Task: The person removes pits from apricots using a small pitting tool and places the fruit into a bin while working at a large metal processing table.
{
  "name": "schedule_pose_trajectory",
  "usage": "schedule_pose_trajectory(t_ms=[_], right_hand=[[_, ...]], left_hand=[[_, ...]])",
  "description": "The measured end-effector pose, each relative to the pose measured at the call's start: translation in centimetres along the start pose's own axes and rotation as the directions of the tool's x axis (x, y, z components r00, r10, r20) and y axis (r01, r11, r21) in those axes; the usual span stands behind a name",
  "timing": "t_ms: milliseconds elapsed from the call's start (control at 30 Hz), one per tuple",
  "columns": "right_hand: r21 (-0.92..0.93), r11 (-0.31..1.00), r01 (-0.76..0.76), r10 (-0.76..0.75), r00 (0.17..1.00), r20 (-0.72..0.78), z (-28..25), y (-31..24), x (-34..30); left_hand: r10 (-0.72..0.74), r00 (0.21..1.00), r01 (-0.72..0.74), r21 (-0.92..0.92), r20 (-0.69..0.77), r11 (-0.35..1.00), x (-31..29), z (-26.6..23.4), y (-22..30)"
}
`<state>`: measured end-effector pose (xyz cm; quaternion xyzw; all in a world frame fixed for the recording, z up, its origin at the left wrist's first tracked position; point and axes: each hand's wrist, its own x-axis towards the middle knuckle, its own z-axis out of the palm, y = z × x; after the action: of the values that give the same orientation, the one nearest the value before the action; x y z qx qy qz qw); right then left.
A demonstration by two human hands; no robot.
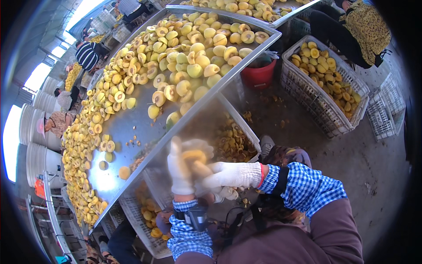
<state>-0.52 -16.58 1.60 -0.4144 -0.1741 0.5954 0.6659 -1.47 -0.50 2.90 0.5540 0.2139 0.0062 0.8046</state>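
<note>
Grasping a yellow fruit (194,155), both hands (179,172) (235,174) sit near the table's edge (220,91), open floor (369,182) rightward.

gloved hands (233,175) on yellow fruit (193,155) beside table (145,116)

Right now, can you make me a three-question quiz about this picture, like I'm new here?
1. True or false: the left hand and right hand are both bare.
2. Is the round red plastic bucket (a) in the left hand or (b) near the pale rectangular plastic crate?
3. Fill in: yellow halved fruit lies on the shiny silver ____ table.

Key: 1. False, both wear white knitted gloves. 2. b. 3. Metal.
</note>
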Motion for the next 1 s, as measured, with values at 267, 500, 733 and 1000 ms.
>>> schedule_pose_trajectory(t_ms=[267,500,733,1000], right_hand=[[0.291,0.957,0.020,-0.057,0.992,0.117,-0.1,0.7,0.6],[0.385,0.920,-0.067,-0.007,0.982,0.186,0.5,-1.1,-0.7],[-0.335,0.935,-0.115,-0.011,0.936,-0.352,-5.3,3.2,0.8],[-0.412,0.896,-0.164,-0.093,0.839,-0.536,-4.4,1.5,-0.1]], left_hand=[[0.015,1.000,-0.014,0.057,-0.016,0.998,0.1,-0.2,0.4],[0.496,0.762,-0.027,0.745,-0.416,0.666,1.5,-5.4,0.6],[0.769,0.507,0.632,0.775,-0.390,-0.024,-5.9,-19.0,6.3],[0.687,0.666,-0.218,0.957,0.290,-0.193,12.4,-9.4,8.4]])
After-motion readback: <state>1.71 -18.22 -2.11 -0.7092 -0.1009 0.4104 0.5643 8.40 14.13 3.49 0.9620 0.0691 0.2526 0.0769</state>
